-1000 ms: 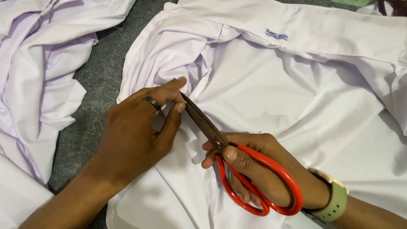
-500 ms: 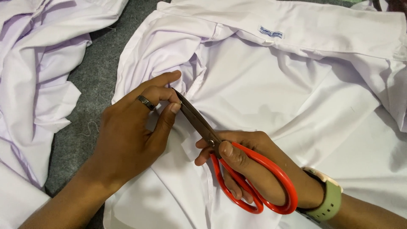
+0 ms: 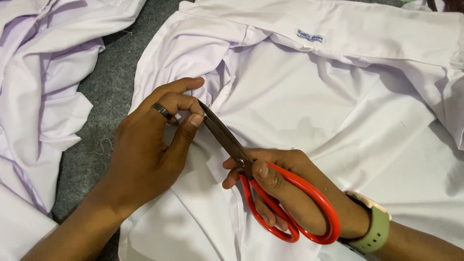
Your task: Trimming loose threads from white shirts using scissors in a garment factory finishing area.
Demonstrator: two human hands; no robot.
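Observation:
A white shirt [image 3: 338, 96] lies spread out in front of me, with a small label [image 3: 309, 36] sewn near its collar. My right hand [image 3: 285, 188] grips red-handled scissors [image 3: 270, 193]; their dark blades point up and left and look nearly closed. The blade tips meet the fingertips of my left hand [image 3: 150, 150]. That hand wears a ring and pinches a fold of the shirt's fabric right at the blade tips. A green watch strap [image 3: 377, 227] is on my right wrist.
A heap of more white cloth [image 3: 43, 87] lies at the left. Between it and the shirt runs a strip of grey surface [image 3: 106, 87] with a few loose threads on it.
Both hands and the scissors sit slightly lower and to the left in view. My left fingers have closed tighter on the fabric at the blade tips.

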